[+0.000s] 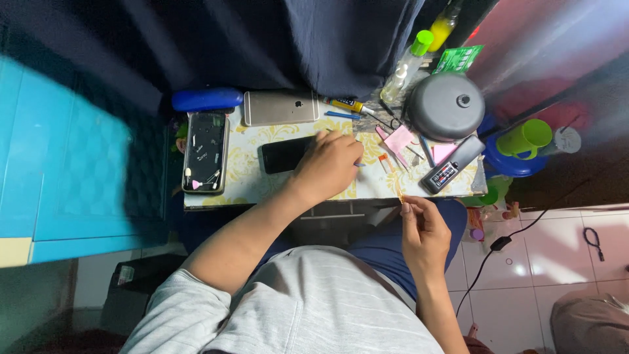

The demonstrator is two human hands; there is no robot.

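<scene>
**Black phone under the left hand on a cluttered surface**

Black phone (283,155), flat, glossy and rectangular, lies near the middle of the surface (249,177), which is covered in a pale cloth with a yellow floral print. The left hand (327,164) rests on the phone's right end, palm down, fingers curled loosely over it, forearm reaching in from below. The right hand (422,229) hangs just off the front edge of the surface, above the lap, thumb and forefinger pinched on a thin yellowish strip (399,192); what the strip is cannot be told.

A gold phone (280,107) lies face down just behind the black one, smooth and metallic. To the left sits an opened phone shell (205,151) with small parts inside, and behind it a rounded blue case (207,99). On the right stand a domed grey lid (447,106), a glue tube (344,104), pink picks (400,139), a grey oblong device (452,164) and a green cup (524,138).
</scene>
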